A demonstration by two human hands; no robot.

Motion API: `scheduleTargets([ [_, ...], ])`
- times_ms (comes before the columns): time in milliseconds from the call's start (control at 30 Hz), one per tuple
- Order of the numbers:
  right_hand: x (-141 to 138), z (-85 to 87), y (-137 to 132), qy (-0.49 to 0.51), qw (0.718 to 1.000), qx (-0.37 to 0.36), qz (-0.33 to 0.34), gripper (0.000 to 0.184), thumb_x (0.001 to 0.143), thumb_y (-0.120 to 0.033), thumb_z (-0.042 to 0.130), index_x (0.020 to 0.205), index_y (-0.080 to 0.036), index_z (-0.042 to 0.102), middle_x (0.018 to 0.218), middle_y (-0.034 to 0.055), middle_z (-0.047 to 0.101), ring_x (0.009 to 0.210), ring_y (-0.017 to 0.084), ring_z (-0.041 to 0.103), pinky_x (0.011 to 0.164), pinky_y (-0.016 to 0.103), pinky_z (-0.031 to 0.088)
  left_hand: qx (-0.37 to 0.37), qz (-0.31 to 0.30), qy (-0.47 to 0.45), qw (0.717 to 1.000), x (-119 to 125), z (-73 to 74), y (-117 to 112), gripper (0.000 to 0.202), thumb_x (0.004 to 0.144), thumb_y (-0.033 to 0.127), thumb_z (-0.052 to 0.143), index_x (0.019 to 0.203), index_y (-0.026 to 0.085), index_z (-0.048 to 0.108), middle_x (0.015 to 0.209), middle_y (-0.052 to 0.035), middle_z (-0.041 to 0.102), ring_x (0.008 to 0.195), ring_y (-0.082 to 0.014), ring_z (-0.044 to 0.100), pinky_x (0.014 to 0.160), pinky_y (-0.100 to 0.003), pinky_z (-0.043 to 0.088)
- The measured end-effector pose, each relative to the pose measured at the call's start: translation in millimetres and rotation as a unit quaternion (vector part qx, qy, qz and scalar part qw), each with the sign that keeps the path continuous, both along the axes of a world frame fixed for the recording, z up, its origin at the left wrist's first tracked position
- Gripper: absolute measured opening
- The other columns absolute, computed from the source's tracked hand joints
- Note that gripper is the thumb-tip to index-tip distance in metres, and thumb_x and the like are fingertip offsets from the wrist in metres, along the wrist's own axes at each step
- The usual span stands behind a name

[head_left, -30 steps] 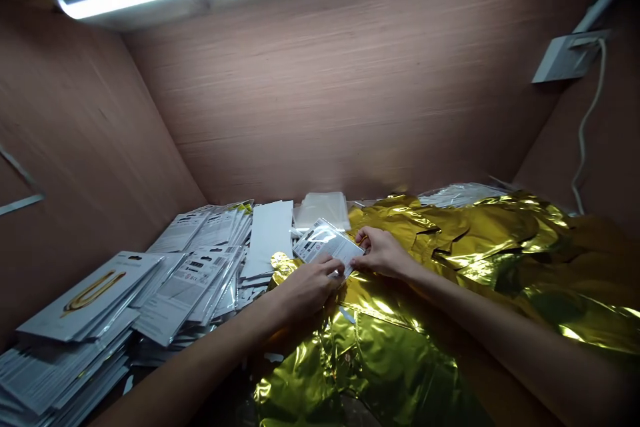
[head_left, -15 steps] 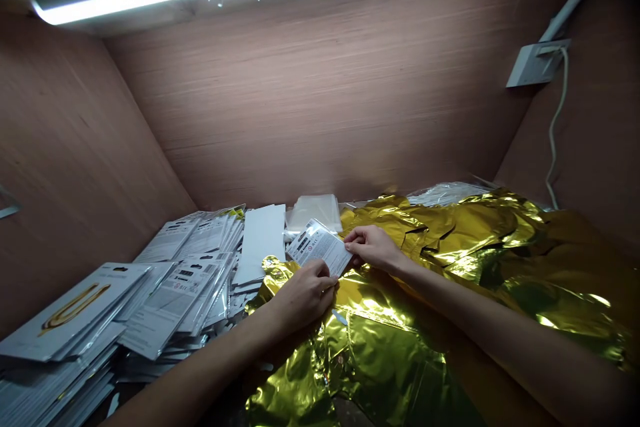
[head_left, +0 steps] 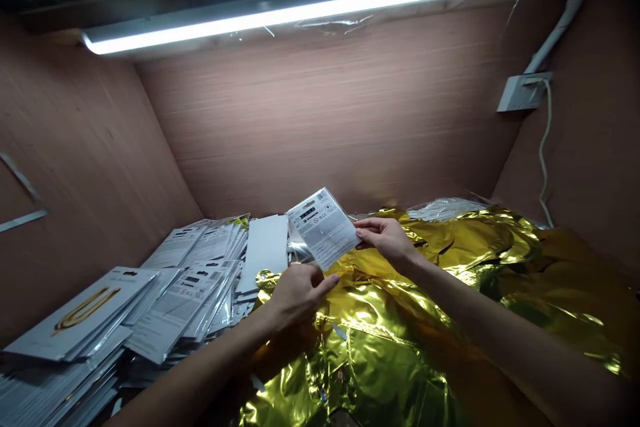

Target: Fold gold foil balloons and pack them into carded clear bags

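A printed white card in a clear plastic sleeve (head_left: 323,230) is raised and tilted above the gold foil. Its right corner is pinched between the thumb and fingers of my right hand (head_left: 387,240). My left hand (head_left: 300,293) is just below the packet's lower corner, its thumb stretched out apart from the curled fingers, and it holds nothing that I can see. Crumpled gold foil balloons (head_left: 380,347) lie under and around both hands. Blank white cards (head_left: 267,243) are stacked to the left of the packet.
Piles of sleeved cards (head_left: 167,307) fill the left side, one topped by a card with a gold U picture (head_left: 85,310). Clear plastic (head_left: 445,207) lies at the back right. Wooden walls enclose the bench, under a tube light (head_left: 340,7). A socket box (head_left: 523,92) hangs at right.
The packet has risen in my right hand. My left hand has come off its lower edge, and its thumb has spread out. The camera view has tilted up slightly.
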State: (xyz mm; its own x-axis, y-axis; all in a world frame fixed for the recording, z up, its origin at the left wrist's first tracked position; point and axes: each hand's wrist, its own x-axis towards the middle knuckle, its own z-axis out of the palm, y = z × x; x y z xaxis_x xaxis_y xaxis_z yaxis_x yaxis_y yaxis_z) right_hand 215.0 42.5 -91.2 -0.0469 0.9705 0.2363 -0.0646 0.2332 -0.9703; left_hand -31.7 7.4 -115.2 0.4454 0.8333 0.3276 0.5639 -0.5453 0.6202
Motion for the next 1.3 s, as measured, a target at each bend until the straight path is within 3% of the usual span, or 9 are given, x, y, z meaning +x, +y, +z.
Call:
scheduleTargets([
  [167,-13.7,11.5,-15.0,0.04,0.998,0.011,0.051,0.04,0.07,-0.044,0.088,0.093,-0.014,0.074,0.088,0.0085,0.077,0.077,0.02,0.073,0.074,0.036,0.065,-0.085,-0.006,-0.176,0.981,6.1,24.6,-2.0,0.059,0.099,0.058,0.055,0.13,0.009,0.063,0.114,-0.0182,0.075,0.093,-0.0271,0.076,0.076,-0.039,0.064],
  [433,-9.9,36.7,-35.5,-0.022,0.977,0.058,0.206,0.035,0.074,-0.044,0.088,0.09,-0.013,0.078,0.083,0.0063,0.075,0.073,0.017,0.07,0.07,0.03,0.06,-0.232,-0.134,-0.318,0.909,7.8,53.9,-25.0,0.047,0.089,0.043,0.077,0.123,0.01,0.073,0.116,-0.0183,0.076,0.104,-0.0345,0.075,0.088,-0.052,0.065],
  [533,-5.3,41.6,-39.1,-0.052,0.967,0.083,0.235,0.034,0.079,-0.047,0.085,0.084,-0.014,0.08,0.074,0.0044,0.073,0.063,0.014,0.066,0.059,0.027,0.058,-0.234,-0.163,-0.314,0.906,2.3,58.0,-24.9,0.042,0.091,0.041,0.075,0.121,0.013,0.075,0.113,-0.0161,0.077,0.103,-0.0333,0.075,0.088,-0.052,0.065],
  [700,-0.8,44.6,-40.5,-0.068,0.962,0.088,0.248,0.037,0.079,-0.051,0.084,0.089,-0.015,0.083,0.081,0.0061,0.077,0.07,0.018,0.07,0.069,0.032,0.061,-0.195,-0.185,-0.248,0.931,-3.2,67.7,-29.5,0.039,0.094,0.045,0.069,0.121,0.017,0.076,0.12,-0.0112,0.075,0.107,-0.0309,0.073,0.088,-0.046,0.066],
  [867,6.5,46.5,-42.1,-0.158,0.957,0.078,0.229,0.043,0.08,-0.051,0.082,0.106,-0.017,0.082,0.099,0.0088,0.08,0.093,0.027,0.075,0.089,0.041,0.061,-0.088,-0.051,-0.156,0.983,-22.8,100.0,-52.5,0.049,0.095,0.062,0.057,0.102,0.018,0.078,0.097,-0.006,0.079,0.094,-0.0286,0.074,0.083,-0.039,0.066],
  [1000,13.8,47.5,-42.2,-0.256,0.949,0.087,0.166,0.049,0.081,-0.048,0.081,0.122,-0.021,0.077,0.118,0.011,0.077,0.108,0.03,0.074,0.1,0.046,0.059,-0.007,0.119,-0.051,0.992,-82.4,141.1,-70.7,0.055,0.098,0.066,0.048,0.093,0.016,0.071,0.072,-0.0061,0.076,0.068,-0.0263,0.076,0.061,-0.032,0.061],
  [1133,17.2,50.7,-44.3,-0.42,0.885,0.173,0.102,0.044,0.089,-0.049,0.071,0.121,-0.02,0.078,0.121,0.0127,0.076,0.108,0.031,0.074,0.099,0.045,0.059,0.065,0.311,0.129,0.939,-169.0,168.6,-79.9,0.058,0.097,0.064,0.047,0.123,0.014,0.058,0.048,0.0029,0.062,0.043,-0.0238,0.064,0.047,-0.03,0.05],
  [1233,16.9,46.9,-42.7,-0.476,0.847,0.211,0.103,0.043,0.092,-0.053,0.064,0.119,-0.022,0.079,0.117,0.0114,0.078,0.106,0.031,0.074,0.093,0.044,0.06,0.077,0.417,0.236,0.874,-227.9,172.0,-84.2,0.059,0.096,0.057,0.05,0.135,0.013,0.048,0.047,0.0048,0.06,0.049,-0.026,0.067,0.058,-0.032,0.052],
  [1300,16.6,40.5,-38.7,-0.491,0.834,0.228,0.108,0.042,0.094,-0.053,0.062,0.117,-0.023,0.079,0.115,0.0105,0.078,0.104,0.03,0.075,0.091,0.043,0.06,0.127,0.446,0.321,0.826,-254.7,166.4,-91.0,0.051,0.099,0.052,0.044,0.132,0.014,0.051,0.063,-0.0018,0.07,0.065,-0.0276,0.073,0.067,-0.033,0.053],
])
